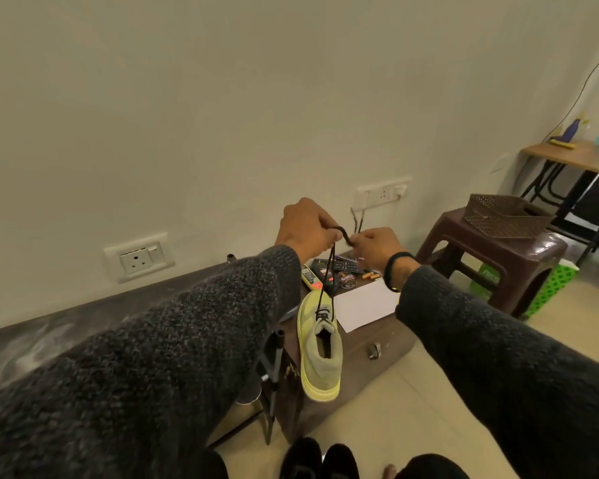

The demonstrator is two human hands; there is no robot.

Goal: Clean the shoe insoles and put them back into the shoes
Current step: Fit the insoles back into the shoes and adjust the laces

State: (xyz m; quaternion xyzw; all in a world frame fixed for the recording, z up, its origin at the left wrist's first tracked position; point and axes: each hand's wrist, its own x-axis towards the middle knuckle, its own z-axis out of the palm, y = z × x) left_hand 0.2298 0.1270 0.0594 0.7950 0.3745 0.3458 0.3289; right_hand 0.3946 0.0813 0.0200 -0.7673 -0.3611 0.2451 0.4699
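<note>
— What do we record for the hands?

— We note the left hand [305, 224] and the right hand [374, 245] raised side by side, each pinching the black shoelace [330, 267] between curled fingers.

— And the shoe?

— The yellow-green sneaker [320, 347] hangs from that lace, toe uppermost, opening towards us, in front of the dark table [370, 340]. We cannot tell whether an insole sits inside.

— Anything else logged?

— A white sheet of paper [365, 304], remote controls [339, 266] and a round tin [347, 280] lie on the table; a brown basket [505, 216] rests on a plastic stool [488, 261] to the right.
</note>
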